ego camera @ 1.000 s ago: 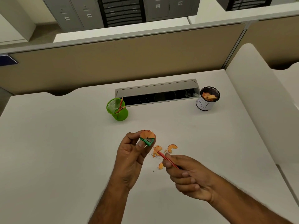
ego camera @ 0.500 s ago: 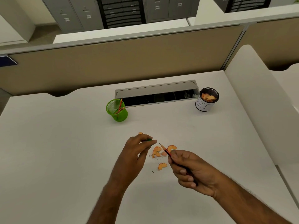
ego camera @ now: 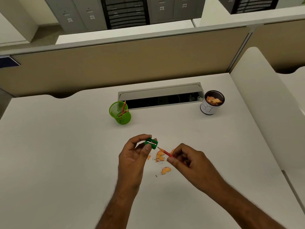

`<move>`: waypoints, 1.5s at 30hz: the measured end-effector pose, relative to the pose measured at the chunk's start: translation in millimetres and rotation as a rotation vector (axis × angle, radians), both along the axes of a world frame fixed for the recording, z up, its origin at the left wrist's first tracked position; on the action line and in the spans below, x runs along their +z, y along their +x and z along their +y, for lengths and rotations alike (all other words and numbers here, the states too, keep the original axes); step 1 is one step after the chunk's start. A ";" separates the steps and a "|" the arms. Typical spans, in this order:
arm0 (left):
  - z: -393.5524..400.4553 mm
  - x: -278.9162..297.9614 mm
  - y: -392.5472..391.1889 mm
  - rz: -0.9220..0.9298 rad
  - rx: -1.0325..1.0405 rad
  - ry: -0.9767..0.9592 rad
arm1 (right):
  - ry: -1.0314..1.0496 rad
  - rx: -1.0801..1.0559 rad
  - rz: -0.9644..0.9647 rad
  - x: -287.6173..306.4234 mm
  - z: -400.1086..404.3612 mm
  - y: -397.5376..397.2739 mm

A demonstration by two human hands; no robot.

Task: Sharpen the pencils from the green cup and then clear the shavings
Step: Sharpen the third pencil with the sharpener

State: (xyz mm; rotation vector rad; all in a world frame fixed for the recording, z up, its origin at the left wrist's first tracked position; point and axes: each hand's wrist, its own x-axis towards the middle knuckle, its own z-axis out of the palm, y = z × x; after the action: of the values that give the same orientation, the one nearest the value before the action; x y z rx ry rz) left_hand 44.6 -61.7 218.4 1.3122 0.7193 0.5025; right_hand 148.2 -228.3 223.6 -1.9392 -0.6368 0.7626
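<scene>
My left hand (ego camera: 134, 156) pinches a small green sharpener (ego camera: 151, 143) between thumb and fingers, blade side up. A red pencil (ego camera: 165, 152) is gripped in my right hand (ego camera: 188, 161), its sharpened tip pointing up-left, just short of the sharpener. Several orange shavings (ego camera: 160, 157) lie on the white desk between and below the hands, one curl (ego camera: 165, 170) nearer me. The green mesh cup (ego camera: 120, 113) stands beyond my left hand with a few red pencils in it.
A black mesh cup with a white label (ego camera: 212, 103) holds shavings at the back right. An open cable slot (ego camera: 160, 96) runs across the desk's back between the cups. A beige partition (ego camera: 125, 65) stands behind the desk (ego camera: 57, 146); a white divider (ego camera: 262, 100) rises on the right.
The shaving curl that sat on the sharpener a second ago is gone from it. The pencil has come out of the sharpener and now points at it from the right.
</scene>
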 end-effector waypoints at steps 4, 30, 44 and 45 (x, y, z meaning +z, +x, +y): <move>1.2 0.4 -0.5 -0.011 -0.023 0.037 | -0.061 0.030 -0.132 2.2 1.2 0.1; -5.1 5.3 0.3 -0.184 0.034 -0.215 | 0.035 0.176 -0.805 -3.1 -12.4 -3.5; -1.6 3.4 -1.9 -0.177 -0.025 -0.194 | 0.159 -0.060 0.544 19.5 2.2 -7.8; -2.9 3.5 -1.9 -0.174 -0.014 -0.202 | 0.129 -0.019 0.296 19.5 1.5 -8.2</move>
State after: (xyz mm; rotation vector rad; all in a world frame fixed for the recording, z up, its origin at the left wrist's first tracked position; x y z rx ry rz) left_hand 42.7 -64.6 222.0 1.0701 0.5995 0.5119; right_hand 139.9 -226.8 243.1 -1.6706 -0.4736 0.9511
